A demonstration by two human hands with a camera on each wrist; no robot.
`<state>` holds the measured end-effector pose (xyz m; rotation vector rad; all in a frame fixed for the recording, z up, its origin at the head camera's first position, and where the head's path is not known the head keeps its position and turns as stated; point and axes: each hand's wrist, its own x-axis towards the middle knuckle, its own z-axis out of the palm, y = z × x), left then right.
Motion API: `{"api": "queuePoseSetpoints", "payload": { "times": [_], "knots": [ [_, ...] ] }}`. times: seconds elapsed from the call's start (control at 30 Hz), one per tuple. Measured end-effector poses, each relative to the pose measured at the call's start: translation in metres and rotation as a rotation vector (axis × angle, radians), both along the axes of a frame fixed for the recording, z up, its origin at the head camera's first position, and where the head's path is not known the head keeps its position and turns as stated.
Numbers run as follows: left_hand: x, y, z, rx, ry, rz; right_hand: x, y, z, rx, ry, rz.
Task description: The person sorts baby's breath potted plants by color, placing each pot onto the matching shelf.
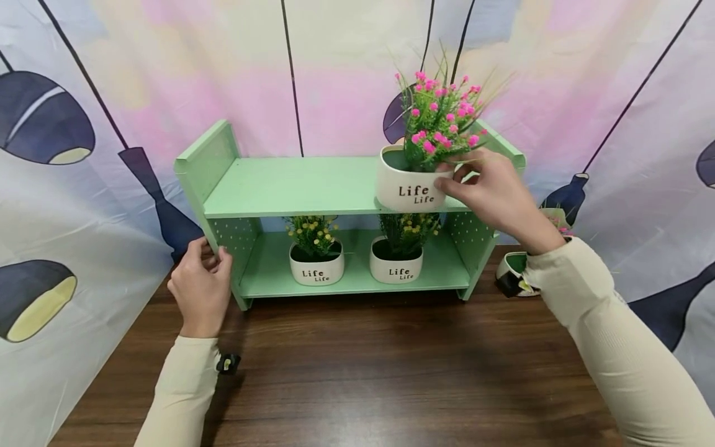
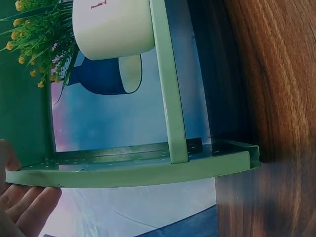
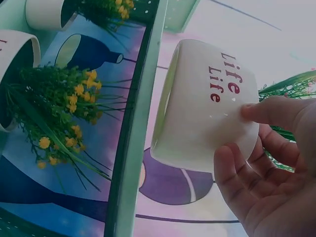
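Observation:
My right hand pinches the right end of a white flowerpot marked "Life", with pink flowers in it. The pot is at the front edge of the upper board of a green two-tier shelf, right of its middle; whether it touches the board, I cannot tell. At the shelf's left side panel, my left hand grips the edge, thumb inside and fingers outside. On the lower board stand two white pots with yellow flowers, a left pot and a right pot.
Another white pot with pink flowers is on the brown wooden table right of the shelf, partly hidden by my right sleeve. A patterned curtain hangs close behind the shelf.

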<state>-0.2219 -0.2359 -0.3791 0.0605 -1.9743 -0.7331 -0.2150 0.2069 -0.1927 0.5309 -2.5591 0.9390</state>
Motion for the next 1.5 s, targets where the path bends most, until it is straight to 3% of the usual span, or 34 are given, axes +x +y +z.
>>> {"api": "queuePoseSetpoints", "payload": {
  "times": [0.3,0.6,1.23,1.5],
  "knots": [
    [-0.001,-0.002,-0.001,-0.004,0.004,0.01,-0.036,-0.012,0.006,0.061,0.003,0.012],
    [0.0,-0.001,0.0,-0.006,0.012,0.009,-0.051,-0.013,0.007,0.067,-0.02,-0.001],
    [0.0,0.0,0.0,0.003,0.005,0.013,-0.058,-0.018,-0.009,-0.001,0.105,0.001],
    [-0.001,0.0,-0.001,0.002,0.009,0.01,-0.047,-0.011,-0.016,-0.034,0.15,-0.001]
  ]
}}
